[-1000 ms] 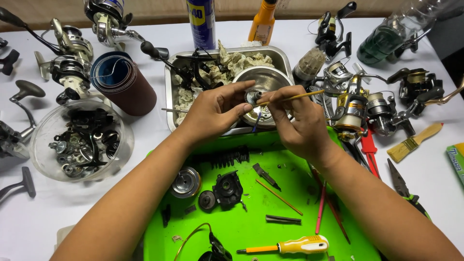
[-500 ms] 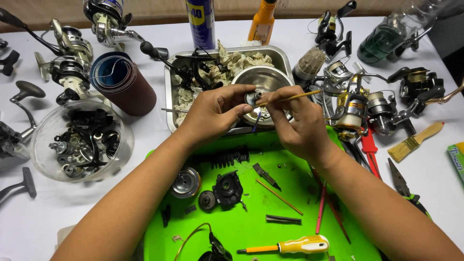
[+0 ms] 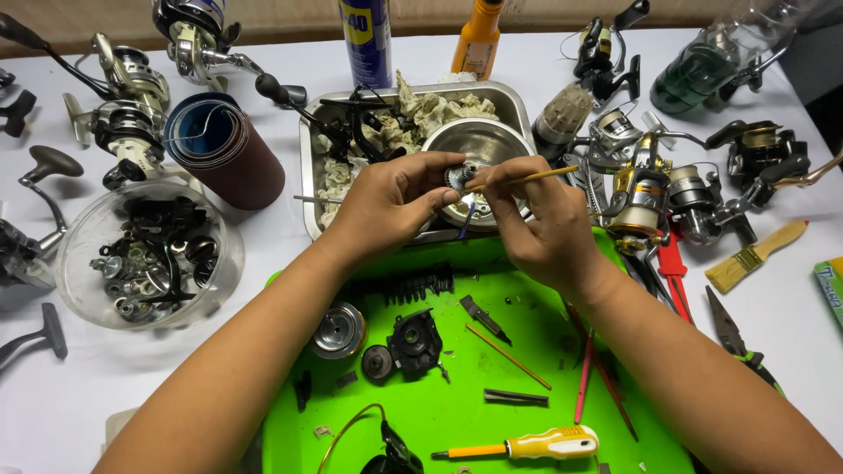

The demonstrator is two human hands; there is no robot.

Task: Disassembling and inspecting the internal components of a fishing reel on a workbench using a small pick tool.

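While crowded, hands above bowl

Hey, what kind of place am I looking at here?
Likely a fishing reel repair bench: spinning reels crowd the white table, loose parts fill a clear bowl, and a screwdriver lies on the green tray.

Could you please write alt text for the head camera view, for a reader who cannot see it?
Two bare hands work over a metal bowl: the left hand pinches a small gear, the right hand holds a thin brush to it. Fishing reels surround a green mat.
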